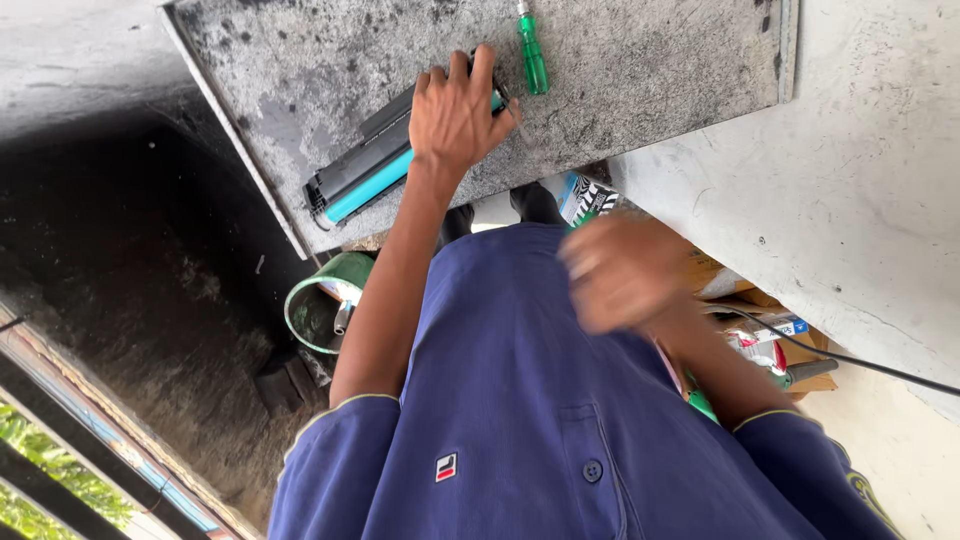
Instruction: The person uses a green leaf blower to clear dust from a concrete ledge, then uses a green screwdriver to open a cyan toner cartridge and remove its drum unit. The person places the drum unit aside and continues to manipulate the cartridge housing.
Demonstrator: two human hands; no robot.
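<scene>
Striped box [590, 197] below bench, beyond blurred right hand [625, 272].

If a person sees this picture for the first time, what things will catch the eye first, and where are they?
First comes the left hand, pressed flat on a black toner cartridge with a turquoise roller, near the top on a stained grey board. Just right of it on that board lies a green screwdriver. Lower, in the middle, the right hand is a blur above the blue shirt.
</scene>
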